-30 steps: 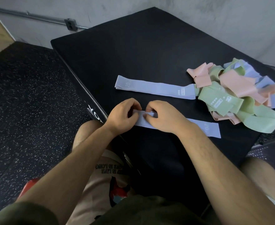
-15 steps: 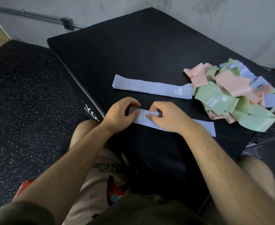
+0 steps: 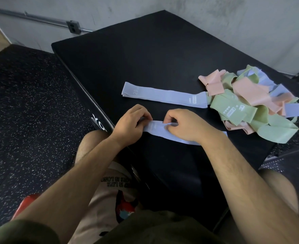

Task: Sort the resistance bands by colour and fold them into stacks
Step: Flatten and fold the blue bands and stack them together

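Lavender band [image 3: 158, 129] pinched flat by both hands [image 3: 162, 124]; unsorted pile [image 3: 254, 103] right.

Grey concrete wall [image 3: 215, 23], conduit and outlet [image 3: 73, 26], speckled black floor [image 3: 21, 111].

The black padded counter [image 3: 145, 55] (white lettering on its left side) carries a flat lavender band [image 3: 162, 95] at its middle, a second lavender band [image 3: 161, 132] by the near edge, and a heap [image 3: 250, 103] of pink, green and lavender bands at right, touching the first band's end.
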